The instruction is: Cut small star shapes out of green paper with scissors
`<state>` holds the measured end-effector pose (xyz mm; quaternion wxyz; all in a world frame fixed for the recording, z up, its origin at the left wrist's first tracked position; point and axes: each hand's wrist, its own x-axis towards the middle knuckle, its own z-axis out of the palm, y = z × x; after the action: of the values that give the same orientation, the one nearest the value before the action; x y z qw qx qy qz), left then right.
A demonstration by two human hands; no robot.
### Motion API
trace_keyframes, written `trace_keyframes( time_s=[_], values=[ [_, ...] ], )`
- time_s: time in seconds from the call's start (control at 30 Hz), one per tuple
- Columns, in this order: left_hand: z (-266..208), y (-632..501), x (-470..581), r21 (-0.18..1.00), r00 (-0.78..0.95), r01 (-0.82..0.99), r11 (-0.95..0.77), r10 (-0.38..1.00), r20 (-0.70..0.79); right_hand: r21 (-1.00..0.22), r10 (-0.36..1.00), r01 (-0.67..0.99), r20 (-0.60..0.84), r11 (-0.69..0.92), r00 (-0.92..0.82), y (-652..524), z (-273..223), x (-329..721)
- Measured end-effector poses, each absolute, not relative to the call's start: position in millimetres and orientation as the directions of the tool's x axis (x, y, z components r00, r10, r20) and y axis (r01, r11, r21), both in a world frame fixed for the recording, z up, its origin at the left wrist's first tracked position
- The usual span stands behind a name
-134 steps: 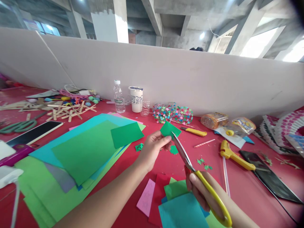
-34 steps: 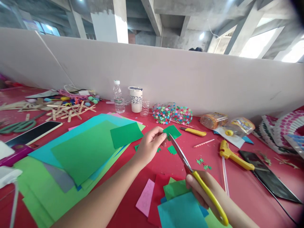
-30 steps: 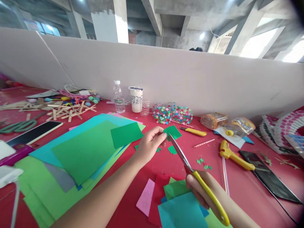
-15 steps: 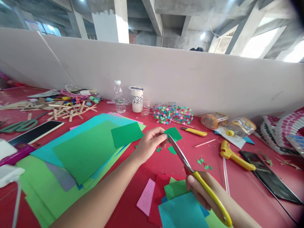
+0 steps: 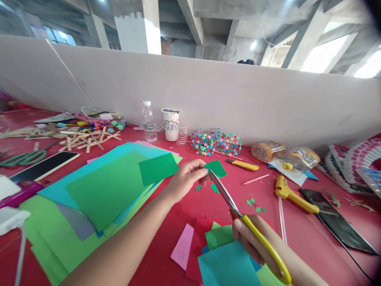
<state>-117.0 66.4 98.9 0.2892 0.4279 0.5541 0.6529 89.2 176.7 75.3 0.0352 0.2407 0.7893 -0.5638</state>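
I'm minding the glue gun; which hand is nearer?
Right. The right hand, holding scissors, is left of the glue gun and lower in view; the left hand, pinching green paper, is farther left.

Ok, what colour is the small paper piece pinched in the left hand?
Deep green; the small paper piece shows best in the head view.

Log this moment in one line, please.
left hand: pinching green paper; right hand: holding yellow-handled scissors; blades: at paper; green stars: on table
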Motion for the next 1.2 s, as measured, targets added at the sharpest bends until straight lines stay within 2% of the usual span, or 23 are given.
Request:
trace_keyframes(
  time_s=[0.2,0.4,0.57,0.83,1.2],
  values=[
    [100.7,66.5,-115.4,0.974,-0.488,0.073,-0.217,0.843,0.224,-0.863,0.376,0.454,-0.354,0.221,-0.856,174.5,76.1,87.0],
    [100.3,71.9,-100.4,0.957,-0.539,-0.138,-0.253,0.830,0.142,-0.866,0.419,0.458,-0.348,0.199,-0.839,173.7,76.0,85.6],
    [98.4,73.8,-96.9,0.935,-0.576,-0.225,-0.275,0.811,0.100,-0.858,0.437,0.474,-0.355,0.198,-0.826,173.1,76.5,85.1],
    [105.5,69.6,-103.3,0.973,-0.581,-0.019,-0.229,0.795,0.176,-0.860,0.407,0.464,-0.355,0.210,-0.842,173.5,73.2,85.0],
    [107.0,67.9,-106.5,0.982,-0.571,0.024,-0.188,0.804,0.168,-0.832,0.414,0.505,-0.386,0.228,-0.824,172.6,77.2,84.8]
  ],
)
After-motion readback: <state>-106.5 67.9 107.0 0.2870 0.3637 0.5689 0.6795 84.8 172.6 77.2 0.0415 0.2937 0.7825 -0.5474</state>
